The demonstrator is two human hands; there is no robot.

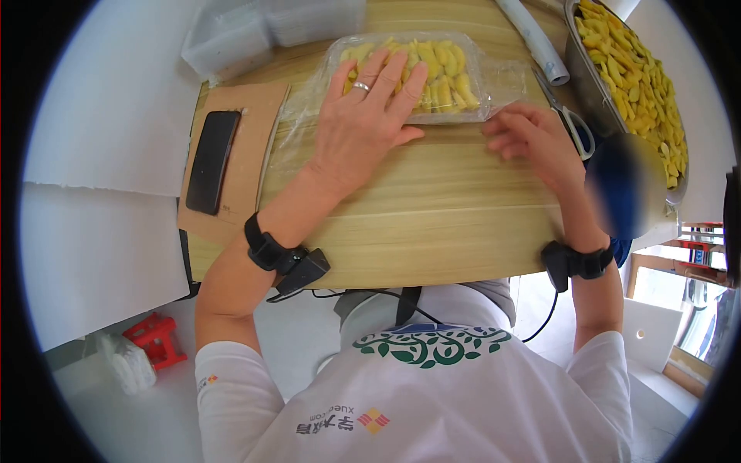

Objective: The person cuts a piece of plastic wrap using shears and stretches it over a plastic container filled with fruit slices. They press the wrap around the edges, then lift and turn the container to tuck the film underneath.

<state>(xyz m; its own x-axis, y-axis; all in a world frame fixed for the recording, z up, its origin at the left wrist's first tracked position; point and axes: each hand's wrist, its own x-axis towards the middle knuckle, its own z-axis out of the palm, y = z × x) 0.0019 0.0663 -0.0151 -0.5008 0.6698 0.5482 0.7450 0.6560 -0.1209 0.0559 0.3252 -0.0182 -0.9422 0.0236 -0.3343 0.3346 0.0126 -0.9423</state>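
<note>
A clear plastic tray (472, 65) filled with yellow fruit pieces (441, 77) lies near the far side of the wooden table, with clear film (505, 81) over it and spreading out at both sides. My left hand (370, 108), a ring on one finger, rests on top of the wrapped tray with its fingers spread. At the tray's near right corner is my right hand (529, 139), fingers bent and close to the film edge; whether film is between the fingertips is too small to tell.
Stacked clear containers (231, 38) stand at the far left. A black phone (213, 162) lies on brown cardboard (258, 116). To the right are a film roll (536, 42), scissors (577, 131) and a large metal tray (594, 89) of yellow pieces.
</note>
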